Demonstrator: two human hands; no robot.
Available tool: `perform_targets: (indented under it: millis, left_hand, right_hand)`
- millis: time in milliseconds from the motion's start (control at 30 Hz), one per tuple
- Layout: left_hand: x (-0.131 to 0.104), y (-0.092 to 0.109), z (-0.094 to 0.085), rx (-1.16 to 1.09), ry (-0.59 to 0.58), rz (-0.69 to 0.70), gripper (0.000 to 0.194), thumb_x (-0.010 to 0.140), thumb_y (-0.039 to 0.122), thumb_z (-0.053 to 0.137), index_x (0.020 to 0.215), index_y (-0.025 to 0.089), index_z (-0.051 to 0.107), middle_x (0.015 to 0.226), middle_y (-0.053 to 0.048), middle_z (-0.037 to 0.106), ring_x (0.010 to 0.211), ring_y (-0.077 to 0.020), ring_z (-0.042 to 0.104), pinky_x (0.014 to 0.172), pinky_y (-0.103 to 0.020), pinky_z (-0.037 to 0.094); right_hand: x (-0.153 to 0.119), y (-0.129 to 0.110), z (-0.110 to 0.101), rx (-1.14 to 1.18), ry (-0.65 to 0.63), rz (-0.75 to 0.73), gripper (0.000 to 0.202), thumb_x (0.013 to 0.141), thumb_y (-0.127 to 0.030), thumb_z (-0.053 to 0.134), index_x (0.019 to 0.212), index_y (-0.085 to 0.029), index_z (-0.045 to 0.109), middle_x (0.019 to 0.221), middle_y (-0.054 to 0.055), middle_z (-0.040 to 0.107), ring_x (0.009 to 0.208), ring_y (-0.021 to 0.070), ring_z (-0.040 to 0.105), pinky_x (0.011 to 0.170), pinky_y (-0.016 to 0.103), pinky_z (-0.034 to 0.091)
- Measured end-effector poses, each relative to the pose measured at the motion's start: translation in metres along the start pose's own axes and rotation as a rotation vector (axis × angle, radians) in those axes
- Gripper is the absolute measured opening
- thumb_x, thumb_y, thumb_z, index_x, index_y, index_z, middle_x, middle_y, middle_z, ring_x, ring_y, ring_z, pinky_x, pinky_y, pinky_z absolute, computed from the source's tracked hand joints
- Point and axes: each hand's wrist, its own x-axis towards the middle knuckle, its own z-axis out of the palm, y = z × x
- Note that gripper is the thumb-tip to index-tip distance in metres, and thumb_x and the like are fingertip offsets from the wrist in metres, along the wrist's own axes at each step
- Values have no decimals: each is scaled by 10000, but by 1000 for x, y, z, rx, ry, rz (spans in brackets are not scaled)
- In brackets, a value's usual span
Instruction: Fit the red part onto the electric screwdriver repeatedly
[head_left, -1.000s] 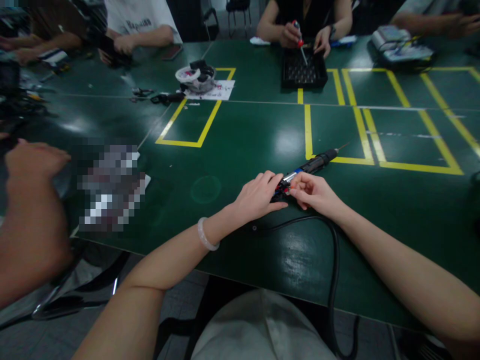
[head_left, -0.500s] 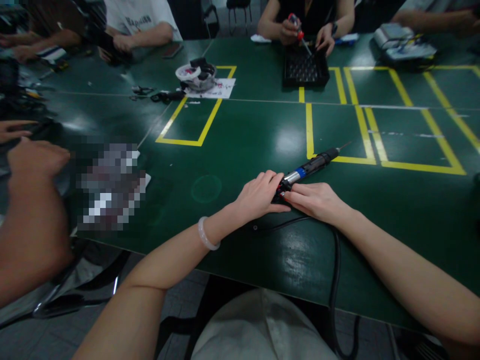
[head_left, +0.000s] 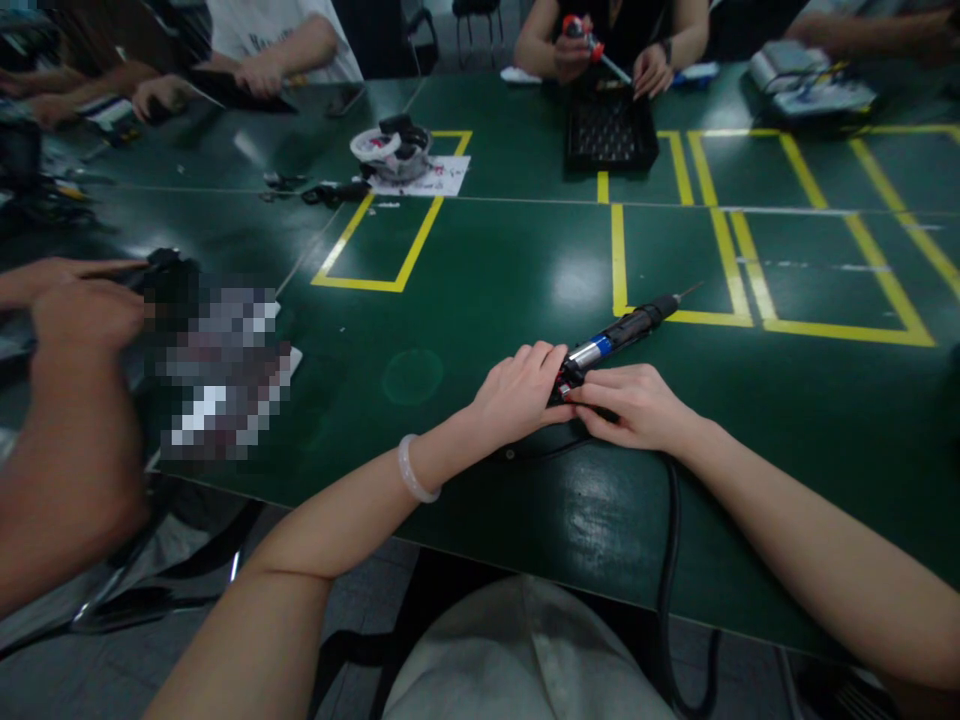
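Note:
An electric screwdriver [head_left: 628, 328], black with a silver and blue band, lies slantwise on the green table, its thin bit pointing up and to the right. My left hand [head_left: 521, 392] wraps over its rear end, fingers on top and thumb below. Pinched against the same rear end, the fingertips of my right hand [head_left: 637, 405] touch a small red and metallic part, mostly hidden between the hands. A black cable [head_left: 671, 560] runs from beneath my right wrist over the table's front edge.
Yellow tape [head_left: 682, 320] marks rectangles on the green table [head_left: 480, 260]. Rolls of tape [head_left: 390, 150] sit on white paper at the back. Opposite, a person holds a red-handled screwdriver [head_left: 585, 40] over a black tray [head_left: 611, 150]. A co-worker's arm [head_left: 82, 400] reaches in at left.
My right thumb and fingers have shifted slightly at the screwdriver's rear end; my left hand stays put. The co-worker at left has moved a dark object to the right.

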Motion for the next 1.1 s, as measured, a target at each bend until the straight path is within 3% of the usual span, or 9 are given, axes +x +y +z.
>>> perform_targets:
  millis: [233, 600, 833, 1100]
  left_hand:
    - [3, 8, -4, 25, -21, -45, 374, 1026, 404, 584, 1256, 123, 497, 1213, -131, 566, 1069, -274, 569, 844, -358, 523]
    - [1, -5, -1, 79, -7, -44, 479, 1029, 490, 586, 1318, 126, 469, 1227, -130, 565, 1073, -267, 570, 839, -350, 526]
    - [-10, -46, -10, 132, -8, -168, 521, 1020, 462, 612, 1375, 108, 473, 1270, -157, 562, 1102, -290, 576, 853, -362, 523]
    - [-19, -117, -23, 122, -31, -475, 485, 1054, 486, 480, 1372, 120, 487, 1301, -199, 546, 1146, -355, 570, 877, -441, 536]
  right_hand:
    - [-1, 1, 4, 77, 70, 82, 177, 965, -257, 520, 978, -182, 680, 753, 22, 692, 618, 125, 596, 600, 249, 399]
    - [-5, 6, 5, 104, 87, 205, 148, 944, -280, 542, 978, -194, 658, 667, -16, 647, 513, 108, 529, 585, 245, 398]
    - [-4, 6, 6, 101, 55, 197, 162, 966, -278, 521, 962, -193, 659, 671, -13, 643, 547, 109, 566, 573, 235, 385]
    - [-3, 6, 7, 108, 34, 219, 175, 959, -267, 509, 924, -201, 668, 702, -1, 680, 560, 112, 582, 576, 240, 384]
